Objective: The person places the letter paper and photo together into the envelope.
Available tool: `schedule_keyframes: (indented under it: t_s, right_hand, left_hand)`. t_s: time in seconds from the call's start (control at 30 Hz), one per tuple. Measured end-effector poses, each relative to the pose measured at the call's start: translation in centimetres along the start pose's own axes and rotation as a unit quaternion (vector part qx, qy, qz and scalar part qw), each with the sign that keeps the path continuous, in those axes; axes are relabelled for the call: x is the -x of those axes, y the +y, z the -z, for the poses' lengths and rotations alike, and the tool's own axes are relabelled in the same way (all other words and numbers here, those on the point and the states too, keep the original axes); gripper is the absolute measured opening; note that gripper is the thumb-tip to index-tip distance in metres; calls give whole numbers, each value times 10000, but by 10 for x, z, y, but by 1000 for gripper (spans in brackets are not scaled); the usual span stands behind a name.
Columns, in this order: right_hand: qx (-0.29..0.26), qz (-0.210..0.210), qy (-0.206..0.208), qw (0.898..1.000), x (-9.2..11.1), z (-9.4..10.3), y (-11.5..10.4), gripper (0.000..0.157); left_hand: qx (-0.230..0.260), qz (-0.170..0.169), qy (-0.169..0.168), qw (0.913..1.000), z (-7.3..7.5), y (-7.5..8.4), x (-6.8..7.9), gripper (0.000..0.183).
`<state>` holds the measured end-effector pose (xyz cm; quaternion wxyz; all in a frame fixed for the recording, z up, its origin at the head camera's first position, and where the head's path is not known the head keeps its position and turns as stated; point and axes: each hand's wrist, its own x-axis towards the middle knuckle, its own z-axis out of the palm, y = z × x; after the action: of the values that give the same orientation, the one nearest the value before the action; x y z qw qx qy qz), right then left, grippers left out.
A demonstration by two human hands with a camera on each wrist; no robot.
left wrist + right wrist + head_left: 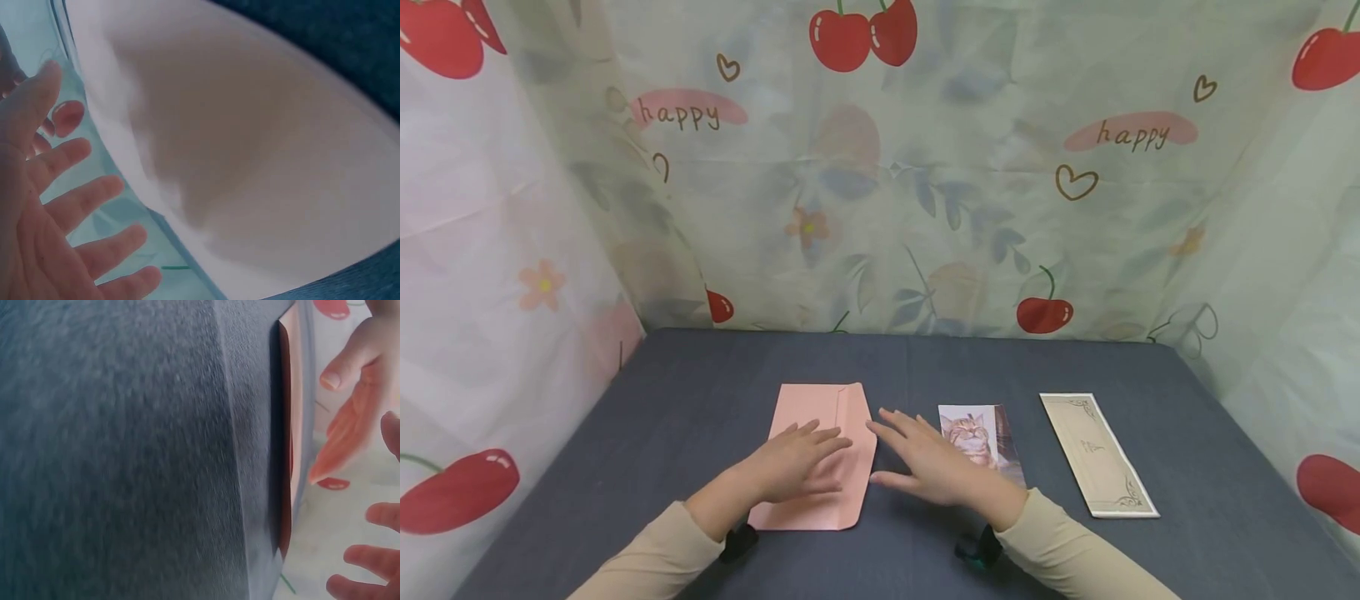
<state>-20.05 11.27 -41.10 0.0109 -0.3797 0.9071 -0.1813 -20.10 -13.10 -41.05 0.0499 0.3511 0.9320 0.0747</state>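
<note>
A pink envelope lies flat on the dark cloth, its flap edge toward the right. My left hand hovers over it with fingers spread, holding nothing; the left wrist view has the envelope filling much of the frame beside the hand. Just right of the envelope, my right hand is held out, fingers apart and empty. Its wrist partly covers a cat picture. From the right wrist camera, the envelope appears edge-on with a slightly raised opening.
A long beige printed paper with ornate corners and a white border lies farther right. The dark grey tablecloth covers the table. A curtain printed with cherries stands behind and on both sides.
</note>
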Motion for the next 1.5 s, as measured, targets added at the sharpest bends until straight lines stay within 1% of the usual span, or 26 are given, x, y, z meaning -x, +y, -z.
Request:
schedule_keyframes:
  t_s: [0.1,0.47,0.73,0.87,1.17,1.37,1.5]
  right_hand:
    - [-16,1,-167,9999,-2,-3,-2,66]
    - [28,60,-461,9989,-11,-17,-8,60]
    - [278,53,-545,9981,-15,-24,-12,58]
    - [413,114,-514,9978,-16,-28,-12,58]
    - [474,56,-674,9966,-17,-29,-15,59]
    - [515,-110,-879,9947,-17,-27,-17,62]
    - [619,-173,-993,9930,-17,-27,-18,63]
  left_hand:
    - [-38,-18,-68,10000,-2,0,0,51]
    - [73,-81,-193,9998,-8,0,2,51]
    - [154,50,-287,9995,-10,0,4,58]
    - [133,49,-302,9994,-11,0,5,61]
    - [186,84,-352,9992,-11,0,6,63]
    - [288,174,-445,9984,-9,1,7,63]
    - [205,128,-470,9986,-8,1,6,63]
